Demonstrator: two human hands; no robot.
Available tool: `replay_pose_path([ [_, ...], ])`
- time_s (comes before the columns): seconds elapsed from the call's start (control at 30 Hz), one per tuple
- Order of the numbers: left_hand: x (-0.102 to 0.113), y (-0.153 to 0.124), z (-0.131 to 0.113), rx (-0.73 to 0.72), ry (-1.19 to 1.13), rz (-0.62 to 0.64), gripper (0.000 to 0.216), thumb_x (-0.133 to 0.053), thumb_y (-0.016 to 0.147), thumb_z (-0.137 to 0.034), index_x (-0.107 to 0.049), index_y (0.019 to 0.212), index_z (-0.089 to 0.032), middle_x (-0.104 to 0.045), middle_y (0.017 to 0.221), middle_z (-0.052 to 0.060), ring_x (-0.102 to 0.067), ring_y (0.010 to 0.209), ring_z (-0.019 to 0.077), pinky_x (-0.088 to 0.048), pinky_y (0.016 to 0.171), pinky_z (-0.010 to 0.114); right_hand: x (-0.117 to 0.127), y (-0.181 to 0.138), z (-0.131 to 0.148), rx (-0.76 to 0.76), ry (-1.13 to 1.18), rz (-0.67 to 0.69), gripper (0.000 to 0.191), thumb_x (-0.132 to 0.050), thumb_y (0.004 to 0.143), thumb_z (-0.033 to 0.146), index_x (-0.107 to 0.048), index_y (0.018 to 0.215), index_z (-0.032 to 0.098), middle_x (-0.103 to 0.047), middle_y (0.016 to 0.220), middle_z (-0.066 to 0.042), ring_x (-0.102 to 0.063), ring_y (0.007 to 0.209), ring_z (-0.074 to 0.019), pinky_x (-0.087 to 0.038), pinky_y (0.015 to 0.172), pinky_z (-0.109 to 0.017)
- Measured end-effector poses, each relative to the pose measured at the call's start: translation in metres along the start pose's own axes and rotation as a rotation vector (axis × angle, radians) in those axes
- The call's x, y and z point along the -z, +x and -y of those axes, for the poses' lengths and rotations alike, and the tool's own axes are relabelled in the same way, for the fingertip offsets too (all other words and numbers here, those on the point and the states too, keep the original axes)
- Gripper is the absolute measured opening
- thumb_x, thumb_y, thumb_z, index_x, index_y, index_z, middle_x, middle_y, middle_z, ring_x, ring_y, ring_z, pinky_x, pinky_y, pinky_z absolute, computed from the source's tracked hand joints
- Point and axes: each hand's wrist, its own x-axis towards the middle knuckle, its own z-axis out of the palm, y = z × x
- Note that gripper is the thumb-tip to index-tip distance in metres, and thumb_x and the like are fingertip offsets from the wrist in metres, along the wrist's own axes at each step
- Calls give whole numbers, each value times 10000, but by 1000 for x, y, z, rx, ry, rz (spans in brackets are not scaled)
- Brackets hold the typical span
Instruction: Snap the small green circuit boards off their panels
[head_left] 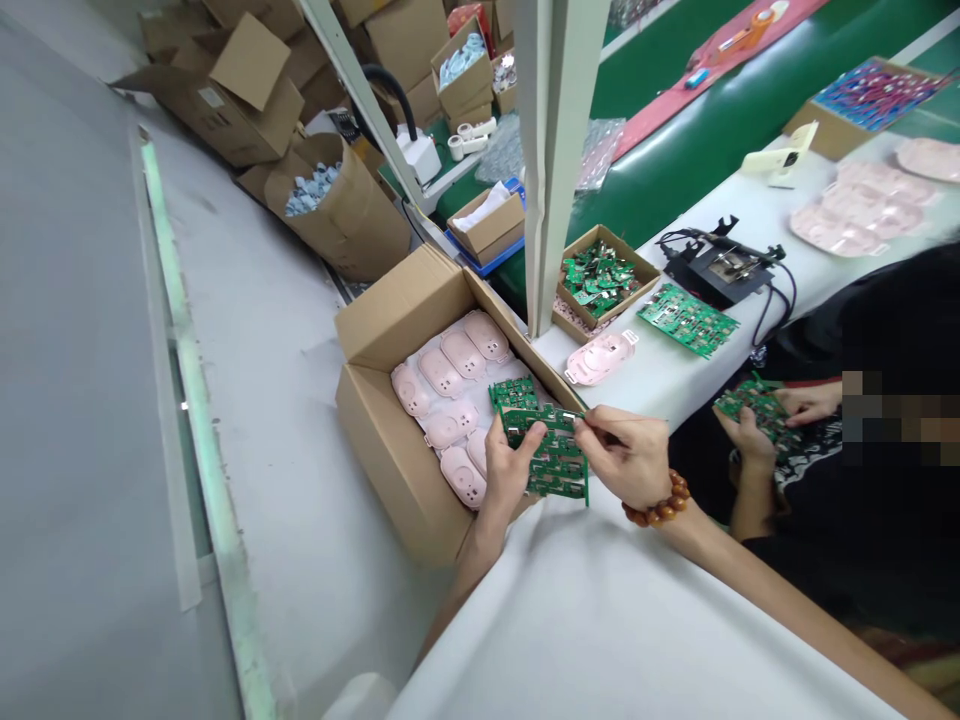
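My left hand (pixel 510 465) grips the lower edge of a green circuit board panel (pixel 551 450), its fingers wrapped around the board. My right hand (pixel 626 455) pinches the panel's right edge between thumb and fingers, and a wooden bead bracelet (pixel 660 500) circles that wrist. Both hands hold the panel just above an open cardboard box (pixel 390 470). Inside the box lie several pink plastic shells (pixel 442 370) on white lining, partly hidden by my hands and the panel.
To the right, a co-worker's hands (pixel 757 420) hold another green board. The white workbench (pixel 675 380) carries a tray of small boards (pixel 600 275), a loose board panel (pixel 688 320), a pink shell (pixel 600 357) and a black fixture (pixel 716 265). Stacked cartons stand at the back left.
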Motion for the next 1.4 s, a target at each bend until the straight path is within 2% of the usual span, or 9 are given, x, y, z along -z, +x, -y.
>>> replay_pose_path([
  [0.27,-7,-6,-3,47,-66,-38,410,-835,750,-484,-645,967,-193,-744,845,12,-681,730,146,-565,666,234,4,-1,4,-22,28,4,370,-568,931,316,-462,589,226,-397,487,40,-344,426,-93,-304,444,-251],
  [0.33,-2,-5,-1,76,-118,-22,410,-831,759,-481,-645,985,-194,-745,869,11,-687,748,147,-568,673,235,7,3,0,-85,89,95,343,-570,940,380,-502,642,223,-395,502,46,-338,445,-96,-306,450,-248],
  [0.47,13,2,-5,130,-172,73,399,-842,770,-427,-648,1037,-201,-751,934,7,-695,794,150,-580,741,254,16,15,-9,-162,221,398,372,-526,968,469,-485,697,218,-414,572,44,-359,517,-104,-318,483,-240],
  [0.57,22,8,-16,176,-155,170,392,-859,755,-410,-664,1020,-198,-744,899,-1,-677,745,140,-577,737,262,21,22,-10,-168,250,498,396,-493,972,476,-447,673,220,-398,573,47,-353,531,-106,-314,494,-239],
  [0.77,25,11,-41,127,-108,201,356,-855,759,-417,-683,970,-188,-727,873,0,-667,751,141,-553,677,235,29,23,-6,-108,206,487,347,-475,975,394,-552,697,203,-485,583,23,-424,538,-115,-358,523,-244],
  [0.9,24,8,-46,56,-20,144,335,-819,801,-434,-687,989,-190,-741,912,11,-681,811,153,-553,729,245,32,22,-2,-134,237,389,326,-454,985,384,-631,788,194,-535,619,10,-459,546,-120,-374,520,-242],
  [1.03,21,6,-45,27,50,149,325,-799,817,-437,-683,990,-188,-744,935,25,-681,844,165,-550,762,256,29,25,1,-111,105,352,328,-579,916,380,-523,642,208,-469,519,41,-373,481,-92,-312,471,-231],
  [1.27,22,2,-47,11,103,212,292,-779,839,-429,-658,969,-197,-704,873,10,-646,787,155,-535,725,250,26,20,2,-186,98,451,395,-518,897,359,-361,563,217,-356,482,56,-303,479,-82,-259,454,-228],
  [1.4,26,4,-48,32,98,227,277,-777,840,-410,-631,937,-196,-675,841,-6,-626,765,141,-527,710,237,22,9,8,-131,27,290,428,-522,917,335,-375,537,204,-340,492,50,-300,480,-80,-270,464,-230],
])
